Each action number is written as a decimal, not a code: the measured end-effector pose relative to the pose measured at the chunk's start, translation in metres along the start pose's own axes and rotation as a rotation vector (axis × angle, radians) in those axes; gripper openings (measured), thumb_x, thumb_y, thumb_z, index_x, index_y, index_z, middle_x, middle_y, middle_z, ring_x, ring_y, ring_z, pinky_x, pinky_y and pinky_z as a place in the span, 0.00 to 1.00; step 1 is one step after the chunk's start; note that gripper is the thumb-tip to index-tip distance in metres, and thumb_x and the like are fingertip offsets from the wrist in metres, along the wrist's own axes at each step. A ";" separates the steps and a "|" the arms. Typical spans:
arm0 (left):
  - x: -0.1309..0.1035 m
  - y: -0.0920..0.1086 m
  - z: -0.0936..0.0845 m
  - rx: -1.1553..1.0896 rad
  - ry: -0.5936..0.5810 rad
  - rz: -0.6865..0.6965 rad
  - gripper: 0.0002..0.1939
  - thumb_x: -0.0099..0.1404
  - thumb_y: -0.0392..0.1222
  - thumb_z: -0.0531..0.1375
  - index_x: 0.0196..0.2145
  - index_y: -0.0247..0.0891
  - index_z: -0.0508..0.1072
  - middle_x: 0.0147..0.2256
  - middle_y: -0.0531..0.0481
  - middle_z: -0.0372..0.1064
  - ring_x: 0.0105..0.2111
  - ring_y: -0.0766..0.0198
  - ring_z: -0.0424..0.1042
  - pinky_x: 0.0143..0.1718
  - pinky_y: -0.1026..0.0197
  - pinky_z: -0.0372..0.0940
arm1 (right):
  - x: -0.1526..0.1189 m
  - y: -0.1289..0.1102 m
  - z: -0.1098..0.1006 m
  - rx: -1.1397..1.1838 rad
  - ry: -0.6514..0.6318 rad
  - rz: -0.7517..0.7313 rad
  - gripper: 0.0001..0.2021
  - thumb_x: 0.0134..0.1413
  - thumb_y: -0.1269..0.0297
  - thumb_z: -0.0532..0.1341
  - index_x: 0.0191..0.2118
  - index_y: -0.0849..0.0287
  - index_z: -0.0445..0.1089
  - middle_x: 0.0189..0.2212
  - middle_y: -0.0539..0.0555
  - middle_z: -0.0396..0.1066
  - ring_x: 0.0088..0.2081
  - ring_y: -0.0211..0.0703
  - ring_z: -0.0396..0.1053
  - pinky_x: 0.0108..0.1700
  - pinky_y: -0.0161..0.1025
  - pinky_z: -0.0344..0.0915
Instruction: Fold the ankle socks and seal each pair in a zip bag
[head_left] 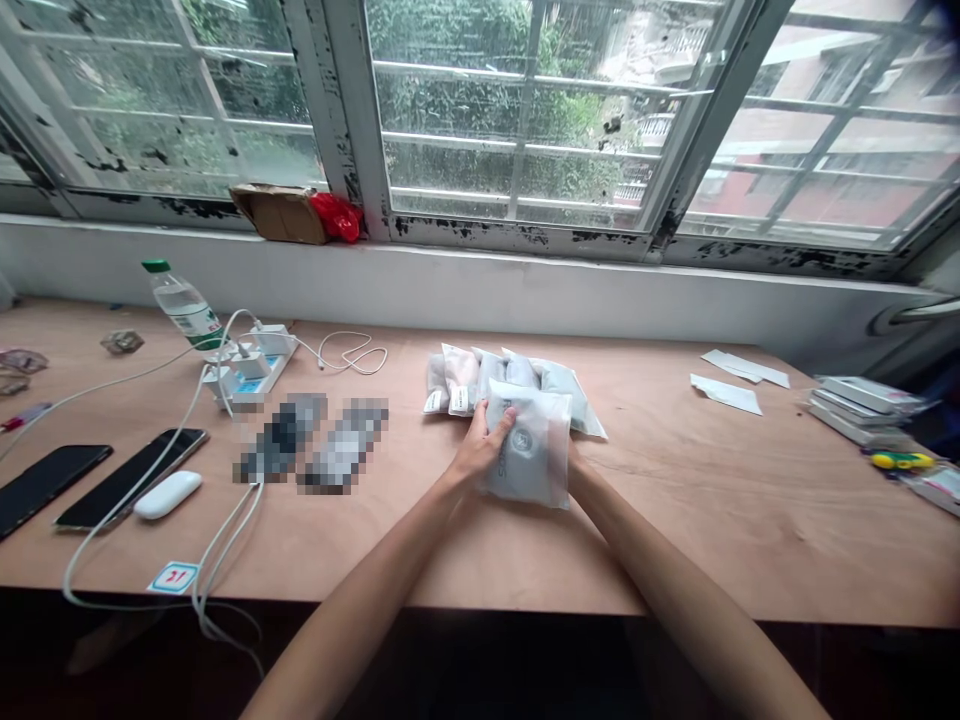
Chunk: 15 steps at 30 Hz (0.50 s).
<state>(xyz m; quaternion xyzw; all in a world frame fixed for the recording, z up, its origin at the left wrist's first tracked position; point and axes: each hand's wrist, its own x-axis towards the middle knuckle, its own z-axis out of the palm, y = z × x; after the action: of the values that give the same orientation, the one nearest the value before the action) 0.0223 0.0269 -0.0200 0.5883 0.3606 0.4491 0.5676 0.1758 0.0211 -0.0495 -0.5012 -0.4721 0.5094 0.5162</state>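
Note:
A frosted plastic packet (534,450) with grey contents and a round printed mark is held up over the wooden table. My left hand (484,445) grips its left side, the thumb lying across the front. At the packet's right edge is my right hand (576,465), mostly hidden behind it, so its fingers do not show. Just behind the held packet, several similar packets lie side by side, among them a pinkish one (460,375) and a grey one (559,382) at the right end.
On the left are a bottle (187,308), a power strip (262,375) with white cables, two dark phones (135,475) and a white mouse (169,495). White papers (726,393) and stacked boxes (862,405) lie on the right. A cardboard box (289,215) sits on the windowsill.

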 end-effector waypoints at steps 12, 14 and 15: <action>0.016 0.011 -0.019 0.110 0.371 0.234 0.30 0.64 0.54 0.59 0.58 0.38 0.56 0.51 0.40 0.68 0.50 0.56 0.71 0.51 0.54 0.66 | -0.031 -0.030 0.000 -0.231 0.188 -0.287 0.20 0.57 0.45 0.57 0.36 0.59 0.71 0.32 0.55 0.71 0.34 0.45 0.69 0.38 0.41 0.68; 0.018 0.010 -0.022 0.184 0.511 0.270 0.30 0.66 0.54 0.57 0.59 0.37 0.53 0.53 0.38 0.67 0.51 0.55 0.70 0.52 0.53 0.65 | -0.034 -0.024 -0.002 -0.337 0.256 -0.327 0.21 0.58 0.45 0.54 0.37 0.59 0.71 0.34 0.56 0.70 0.32 0.43 0.68 0.36 0.40 0.68; 0.019 0.008 -0.023 0.219 0.563 0.286 0.30 0.67 0.54 0.55 0.60 0.37 0.52 0.53 0.37 0.66 0.51 0.55 0.70 0.53 0.52 0.65 | -0.035 -0.021 -0.003 -0.360 0.221 -0.296 0.21 0.59 0.44 0.54 0.39 0.58 0.70 0.33 0.55 0.70 0.29 0.41 0.68 0.32 0.39 0.68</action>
<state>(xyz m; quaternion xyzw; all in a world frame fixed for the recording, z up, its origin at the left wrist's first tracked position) 0.0064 0.0514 -0.0113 0.5433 0.4629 0.6278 0.3105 0.1788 -0.0138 -0.0277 -0.5629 -0.5640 0.2785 0.5361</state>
